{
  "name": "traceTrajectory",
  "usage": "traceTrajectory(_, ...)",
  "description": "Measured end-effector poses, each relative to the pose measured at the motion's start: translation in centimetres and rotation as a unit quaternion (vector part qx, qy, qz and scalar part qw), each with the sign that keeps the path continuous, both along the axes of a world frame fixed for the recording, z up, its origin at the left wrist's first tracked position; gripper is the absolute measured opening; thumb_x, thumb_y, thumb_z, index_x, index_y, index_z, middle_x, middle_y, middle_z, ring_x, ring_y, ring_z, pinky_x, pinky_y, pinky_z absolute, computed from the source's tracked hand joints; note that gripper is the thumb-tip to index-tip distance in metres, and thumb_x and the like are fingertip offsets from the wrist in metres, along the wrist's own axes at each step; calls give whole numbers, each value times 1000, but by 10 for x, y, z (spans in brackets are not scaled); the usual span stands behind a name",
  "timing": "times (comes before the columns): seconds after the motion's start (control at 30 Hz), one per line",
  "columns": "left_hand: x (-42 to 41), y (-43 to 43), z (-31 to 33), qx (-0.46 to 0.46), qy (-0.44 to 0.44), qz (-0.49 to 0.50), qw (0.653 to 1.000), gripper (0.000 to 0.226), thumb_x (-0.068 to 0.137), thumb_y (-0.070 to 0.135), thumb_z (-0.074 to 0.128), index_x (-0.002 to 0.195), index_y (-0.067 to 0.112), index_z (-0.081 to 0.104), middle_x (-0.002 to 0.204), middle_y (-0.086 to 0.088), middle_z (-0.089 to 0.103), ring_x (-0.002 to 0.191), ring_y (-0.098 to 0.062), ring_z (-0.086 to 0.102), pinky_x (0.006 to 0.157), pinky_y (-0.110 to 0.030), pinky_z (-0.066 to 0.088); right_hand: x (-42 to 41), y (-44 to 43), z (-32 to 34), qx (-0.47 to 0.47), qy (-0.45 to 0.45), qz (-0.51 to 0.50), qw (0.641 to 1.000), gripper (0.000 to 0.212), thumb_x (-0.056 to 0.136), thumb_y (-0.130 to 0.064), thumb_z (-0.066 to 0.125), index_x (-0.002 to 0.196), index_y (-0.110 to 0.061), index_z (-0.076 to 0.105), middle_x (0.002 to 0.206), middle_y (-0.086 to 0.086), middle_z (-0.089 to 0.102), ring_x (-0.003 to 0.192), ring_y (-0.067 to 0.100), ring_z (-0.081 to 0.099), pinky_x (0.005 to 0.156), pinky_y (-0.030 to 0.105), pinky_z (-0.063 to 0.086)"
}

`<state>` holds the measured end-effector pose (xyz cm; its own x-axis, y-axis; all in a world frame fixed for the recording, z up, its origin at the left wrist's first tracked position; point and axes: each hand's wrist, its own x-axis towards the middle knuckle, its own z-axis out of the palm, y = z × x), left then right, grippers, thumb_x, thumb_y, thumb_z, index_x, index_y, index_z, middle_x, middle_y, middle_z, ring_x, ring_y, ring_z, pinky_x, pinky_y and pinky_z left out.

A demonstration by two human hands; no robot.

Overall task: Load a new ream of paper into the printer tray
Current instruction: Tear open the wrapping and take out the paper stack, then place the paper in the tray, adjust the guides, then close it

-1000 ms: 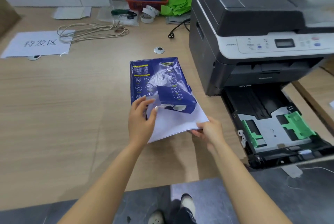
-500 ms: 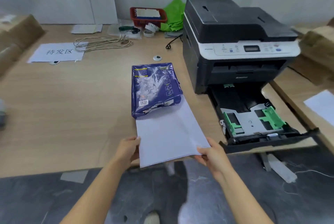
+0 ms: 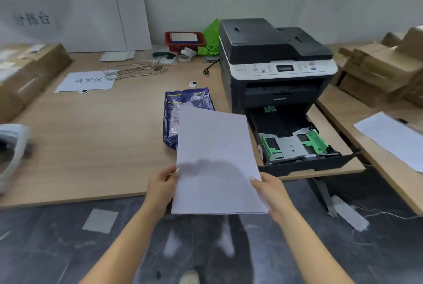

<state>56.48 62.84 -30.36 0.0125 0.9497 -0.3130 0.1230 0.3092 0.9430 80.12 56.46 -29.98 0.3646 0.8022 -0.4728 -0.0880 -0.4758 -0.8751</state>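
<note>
I hold a white stack of paper (image 3: 215,157) in the air in front of me, clear of the table edge. My left hand (image 3: 161,186) grips its left side and my right hand (image 3: 271,192) grips its right side near the lower corner. Behind it the blue ream wrapper (image 3: 177,109) lies on the wooden table (image 3: 96,137), partly hidden by the sheets. To the right stands the black and white printer (image 3: 274,66), with its paper tray (image 3: 295,141) pulled out, holding no sheets, green guides showing.
Cardboard boxes (image 3: 377,70) are stacked to the right of the printer and more at the far left. A labelled sheet (image 3: 87,81), a coiled cord (image 3: 135,69), a red basket (image 3: 184,41) and tape rolls sit at the back. Loose paper (image 3: 393,137) lies on the right-hand table.
The paper stack has come fully out of the blue wrapper and risen off the table toward me. Both hands shifted to its sides. My view has pulled back and up.
</note>
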Motion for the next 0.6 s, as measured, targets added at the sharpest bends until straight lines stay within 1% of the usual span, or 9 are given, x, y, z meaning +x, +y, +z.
traceTrajectory(0.1,24,-3,12,19,23,-14,999,36,93,14,52,70,32,72,69,10,72,73,-16,62,69,-33,50,19,-13,10,33,-61,-26,997,18,92,-10,57,106,-7,68,101,10,73,96,30,68,80,39,53)
traceTrajectory(0.2,56,-1,18,28,44,-54,997,37,93,15,51,67,29,73,74,-2,67,70,-17,56,67,-33,45,47,-23,20,43,-99,-41,993,14,91,-12,57,100,-13,68,94,1,71,95,26,67,81,38,52)
traceTrajectory(0.23,68,0,20,29,48,-67,996,33,93,14,51,70,23,73,74,-4,65,68,-16,53,65,-31,43,58,-26,22,42,-113,-48,992,12,91,-13,57,98,-16,67,95,1,71,96,26,66,84,39,52)
traceTrajectory(0.33,105,4,23,41,59,-88,993,27,92,12,51,81,-6,67,64,-6,52,56,-13,39,51,-24,33,88,-29,26,30,-152,-58,986,9,91,-17,57,96,-18,65,101,3,70,99,24,63,90,43,50)
traceTrajectory(0.37,117,6,22,42,60,-95,993,27,91,11,51,83,-10,66,64,-7,51,55,-13,39,50,-24,32,98,-29,27,25,-154,-59,986,8,92,-18,56,95,-18,64,100,2,69,98,23,62,90,43,50)
traceTrajectory(0.4,128,10,20,40,62,-102,992,27,91,11,51,85,-9,67,66,-8,54,57,-14,42,53,-25,35,107,-29,27,18,-156,-58,986,7,93,-18,56,94,-19,63,98,1,68,97,23,62,89,43,49)
traceTrajectory(0.5,158,25,11,13,67,-127,990,26,92,12,49,92,4,73,79,-10,66,69,-20,56,64,-32,49,135,-22,23,-2,-168,-59,984,6,93,-17,55,93,-18,61,96,2,66,96,24,61,88,43,49)
traceTrajectory(0.57,177,37,3,-4,58,-148,987,24,91,7,47,86,2,70,77,-13,64,72,-23,57,68,-37,53,154,-13,19,-21,-181,-68,981,6,93,-17,56,95,-15,62,97,5,67,93,24,62,84,40,50)
traceTrajectory(0.6,186,44,-1,-5,52,-161,986,23,90,4,46,81,3,66,75,-14,59,72,-23,55,66,-37,53,164,-7,17,-32,-182,-72,980,6,93,-16,57,95,-14,62,95,5,67,90,22,62,80,37,49)
